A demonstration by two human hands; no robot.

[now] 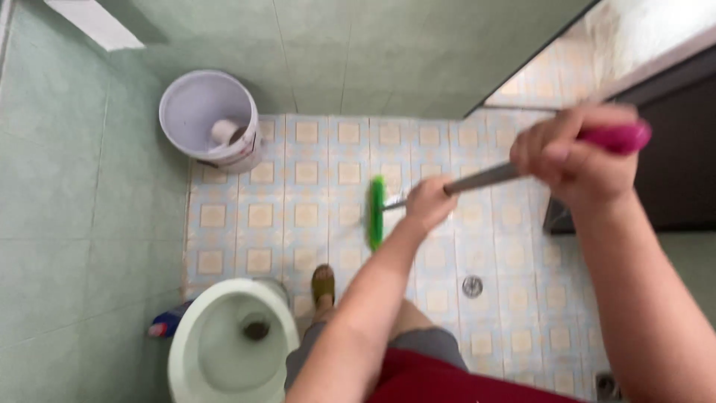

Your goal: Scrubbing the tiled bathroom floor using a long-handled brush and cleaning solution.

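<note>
We're in a small home bathroom. There's the toilet bowl, a floor drain, a bucket, and green tiled walls all round.

Soft, even daylight fills the room, brightest along the pale strip in the upper right corner. Shadows are faint. The right hand and its forearm are smeared with motion blur, as is the left hand. Wall lines bow near the edges from the wide lens.
</note>
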